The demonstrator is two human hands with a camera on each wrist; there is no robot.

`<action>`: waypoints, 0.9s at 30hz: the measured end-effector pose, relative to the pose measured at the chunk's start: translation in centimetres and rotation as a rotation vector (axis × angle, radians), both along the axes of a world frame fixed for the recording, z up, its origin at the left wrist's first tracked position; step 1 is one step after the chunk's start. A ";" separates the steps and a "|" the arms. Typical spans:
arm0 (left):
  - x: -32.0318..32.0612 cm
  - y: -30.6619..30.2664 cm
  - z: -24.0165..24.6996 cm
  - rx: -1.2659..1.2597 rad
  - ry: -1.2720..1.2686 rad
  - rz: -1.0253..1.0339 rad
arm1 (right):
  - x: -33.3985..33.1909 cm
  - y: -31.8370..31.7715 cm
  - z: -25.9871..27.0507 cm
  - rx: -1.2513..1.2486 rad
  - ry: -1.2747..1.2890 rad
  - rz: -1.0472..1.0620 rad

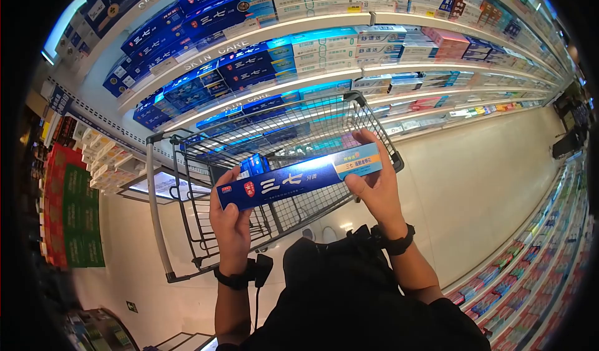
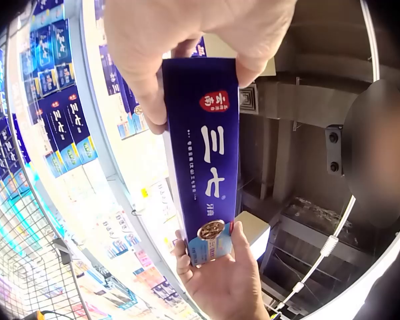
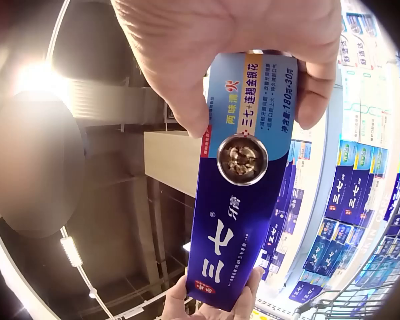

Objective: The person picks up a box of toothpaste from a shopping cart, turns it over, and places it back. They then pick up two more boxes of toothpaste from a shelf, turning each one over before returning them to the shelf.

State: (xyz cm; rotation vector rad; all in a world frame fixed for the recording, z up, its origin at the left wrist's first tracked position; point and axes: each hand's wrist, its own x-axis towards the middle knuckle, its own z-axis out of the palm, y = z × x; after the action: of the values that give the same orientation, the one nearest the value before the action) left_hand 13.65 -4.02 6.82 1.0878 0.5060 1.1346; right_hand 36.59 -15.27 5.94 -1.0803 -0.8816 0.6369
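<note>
A long dark blue box (image 1: pixel 293 179) with white characters and a light blue end is held level above a shopping cart (image 1: pixel 312 223). The left hand (image 1: pixel 232 226) grips its dark blue end between thumb and fingers. At the light blue end, the right hand (image 1: pixel 379 195) holds it the same way. In the left wrist view the box (image 2: pixel 203 153) shows a red emblem near the left hand (image 2: pixel 200 33). The right wrist view shows the box's (image 3: pixel 237 213) round picture near the right hand (image 3: pixel 233 47). Inside the cart lies a small blue box (image 1: pixel 254 164).
Shelves (image 1: pixel 274 86) packed with blue, white and pink boxes run behind the cart. More stocked shelving (image 1: pixel 524 257) stands at the lower right. A red and green display (image 1: pixel 72 207) is at the left. Pale floor (image 1: pixel 462 182) extends to the right of the cart.
</note>
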 end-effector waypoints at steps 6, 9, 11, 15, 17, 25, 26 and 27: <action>-0.1 -0.8 0.2 -0.019 -0.011 -0.033 | 0.0 -0.9 1.3 0.011 0.046 0.005; -0.4 -0.8 -0.2 -0.046 -0.025 -0.045 | 0.2 -1.1 1.2 -0.004 0.011 -0.036; -0.5 -0.8 -0.3 -0.057 -0.035 -0.052 | 0.5 -0.7 0.2 0.043 -0.076 -0.090; -0.5 -0.7 -0.4 -0.068 -0.045 -0.063 | 0.6 -0.7 0.2 0.027 -0.065 -0.093; -0.5 -0.8 -0.4 -0.072 -0.035 -0.067 | 0.5 -0.8 0.2 0.015 -0.037 -0.089; -0.2 -0.9 -0.2 -0.055 0.053 -0.085 | 0.6 -0.8 0.2 0.013 0.032 -0.059; -0.2 -0.8 -0.3 -0.051 0.058 -0.087 | 0.7 -0.8 0.1 0.021 0.030 -0.054; -0.3 -0.7 -0.5 -0.047 0.062 -0.089 | 0.7 -0.7 0.0 0.019 0.020 -0.061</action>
State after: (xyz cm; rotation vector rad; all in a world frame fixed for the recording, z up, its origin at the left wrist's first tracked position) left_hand 13.38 -4.68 6.34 1.0970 0.5256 1.0090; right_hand 37.32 -16.00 5.95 -1.0775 -0.8333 0.5866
